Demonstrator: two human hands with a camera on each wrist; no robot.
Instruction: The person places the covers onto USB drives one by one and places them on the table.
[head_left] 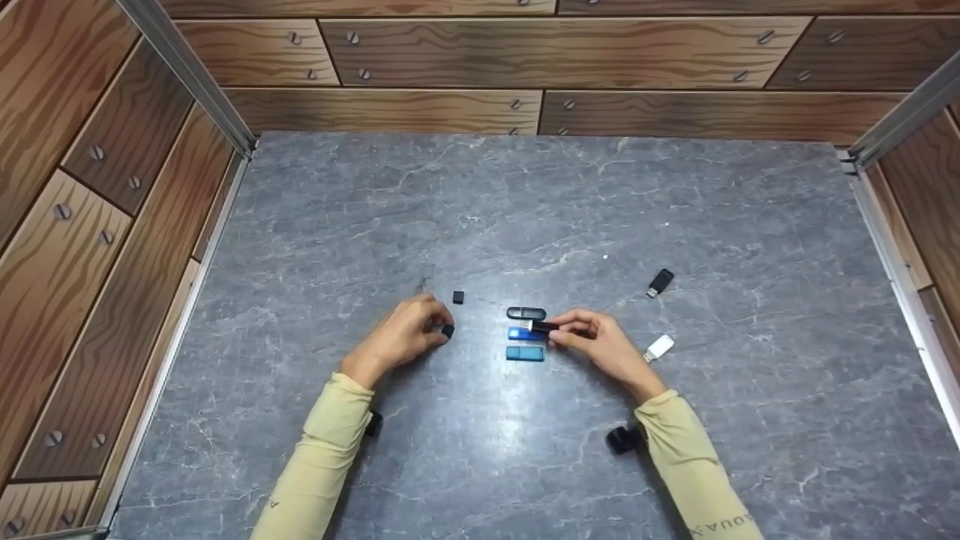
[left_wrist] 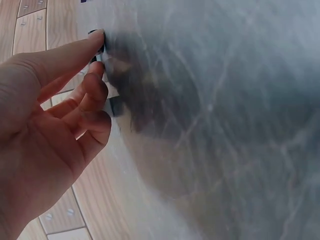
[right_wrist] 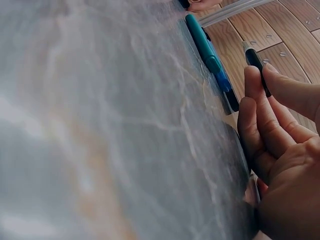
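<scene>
- Toward the middle of the tabletop [head_left: 360,225], the left hand [head_left: 405,331] has its grip closed to a narrow pinch on a small black cap [head_left: 448,331]; in the left wrist view the thumb covers most of that cap.
- Just beyond it, on the far-edge side, lies a second black cap [head_left: 458,297], apart from the fingers.
- Nearer the right edge, the right hand [head_left: 604,346] pinches a black memory stick [head_left: 544,327] between thumb and fingers, its grip only as wide as the stick; the bare metal plug points toward the left edge, and fingertips hide the back end.
- Below that stick, a blue stick [head_left: 517,334] is partly covered; a dark stick [head_left: 526,313] lies on its far-edge side and a teal stick [head_left: 525,353] on its near-edge side. In the right wrist view this row overlaps, seen end-on.
- Toward the right edge lie another black stick [head_left: 661,282] and a white stick [head_left: 661,346], the latter's plug close to the right wrist.
- Both sleeves [head_left: 311,457] run out of the head view, which cuts off the near edge.
</scene>
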